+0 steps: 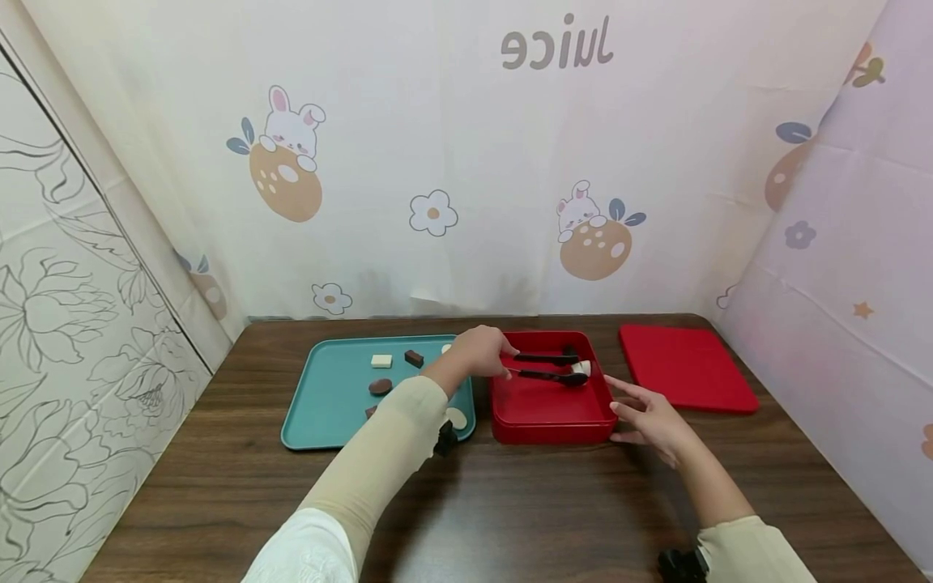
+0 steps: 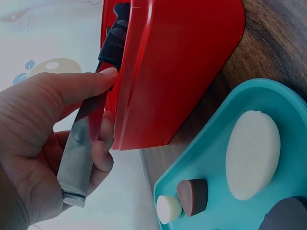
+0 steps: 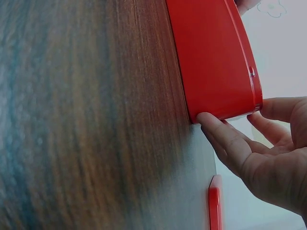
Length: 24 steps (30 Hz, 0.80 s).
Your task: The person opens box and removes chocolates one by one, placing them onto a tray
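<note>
My left hand (image 1: 477,352) reaches over the left wall of a red box (image 1: 554,435), holding tongs (image 2: 76,158) with metal handles and black tips between thumb and fingers. The tong tips lie inside the box near its right wall. Between them is a white chocolate-like piece (image 1: 581,368), partly hidden by the tips. My right hand (image 1: 652,417) is at the box's right side, its extended fingers (image 3: 225,134) against the wall and corner.
Left of the box, a teal tray (image 1: 328,405) holds several pieces, among them a white block (image 1: 381,360), a brown oval (image 1: 380,387) and a white oval (image 2: 252,155). A flat red lid (image 1: 688,368) lies to the right. A patterned curtain (image 1: 481,146) hangs behind the table.
</note>
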{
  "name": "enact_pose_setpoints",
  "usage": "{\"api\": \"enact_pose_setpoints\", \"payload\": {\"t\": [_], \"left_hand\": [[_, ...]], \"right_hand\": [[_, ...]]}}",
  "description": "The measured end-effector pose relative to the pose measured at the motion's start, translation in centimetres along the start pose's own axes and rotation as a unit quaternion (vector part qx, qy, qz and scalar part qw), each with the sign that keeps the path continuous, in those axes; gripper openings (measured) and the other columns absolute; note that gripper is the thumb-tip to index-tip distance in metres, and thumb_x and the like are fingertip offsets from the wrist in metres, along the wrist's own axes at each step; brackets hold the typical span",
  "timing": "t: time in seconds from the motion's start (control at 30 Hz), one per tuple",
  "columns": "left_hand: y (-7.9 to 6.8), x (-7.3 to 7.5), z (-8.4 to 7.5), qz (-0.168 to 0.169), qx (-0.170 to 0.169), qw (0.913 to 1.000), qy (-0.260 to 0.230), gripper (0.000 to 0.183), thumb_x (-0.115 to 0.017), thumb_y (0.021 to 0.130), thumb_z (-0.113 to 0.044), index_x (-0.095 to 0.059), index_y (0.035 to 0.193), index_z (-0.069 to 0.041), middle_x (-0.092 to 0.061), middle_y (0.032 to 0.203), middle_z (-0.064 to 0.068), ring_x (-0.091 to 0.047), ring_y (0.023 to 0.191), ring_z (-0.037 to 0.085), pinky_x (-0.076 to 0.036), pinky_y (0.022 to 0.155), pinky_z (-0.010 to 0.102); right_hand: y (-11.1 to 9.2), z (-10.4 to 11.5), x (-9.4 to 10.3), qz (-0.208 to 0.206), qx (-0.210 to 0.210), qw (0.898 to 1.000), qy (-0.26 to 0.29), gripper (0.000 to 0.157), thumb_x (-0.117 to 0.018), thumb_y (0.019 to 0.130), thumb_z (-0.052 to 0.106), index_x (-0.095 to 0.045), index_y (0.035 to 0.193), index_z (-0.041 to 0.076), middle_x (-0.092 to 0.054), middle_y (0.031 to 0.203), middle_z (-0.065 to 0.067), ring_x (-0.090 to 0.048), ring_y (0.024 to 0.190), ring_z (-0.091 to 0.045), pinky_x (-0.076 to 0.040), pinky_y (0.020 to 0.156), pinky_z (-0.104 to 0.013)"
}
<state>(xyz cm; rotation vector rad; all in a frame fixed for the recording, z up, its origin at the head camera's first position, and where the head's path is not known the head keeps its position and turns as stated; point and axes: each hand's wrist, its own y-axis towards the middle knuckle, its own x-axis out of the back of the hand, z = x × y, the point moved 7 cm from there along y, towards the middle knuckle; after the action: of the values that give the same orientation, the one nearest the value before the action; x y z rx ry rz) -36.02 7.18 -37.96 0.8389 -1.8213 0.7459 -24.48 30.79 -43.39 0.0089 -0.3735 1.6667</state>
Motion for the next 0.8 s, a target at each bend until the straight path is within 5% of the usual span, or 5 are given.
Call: {"api": "enact_pose_setpoints", "payload": {"t": [0.8], "left_hand": [[0.31,-0.55,-0.30,0.002,-0.010,1.0000,-0.001,0.047,-0.082,0.079,-0.025,-0.070,0.124,-0.019,-0.069,0.117,0.000,-0.060,0.101,0.016,-0.053,0.071,0.026]], "right_hand": [[-0.12,0.19,0.03,0.004,0.001,1.000,-0.002,0.062,-0.052,0.101,0.010,-0.022,0.156,0.008,-0.029,0.145,-0.035,-0.039,0.129,-0.051,-0.054,0.083,-0.048]]}}
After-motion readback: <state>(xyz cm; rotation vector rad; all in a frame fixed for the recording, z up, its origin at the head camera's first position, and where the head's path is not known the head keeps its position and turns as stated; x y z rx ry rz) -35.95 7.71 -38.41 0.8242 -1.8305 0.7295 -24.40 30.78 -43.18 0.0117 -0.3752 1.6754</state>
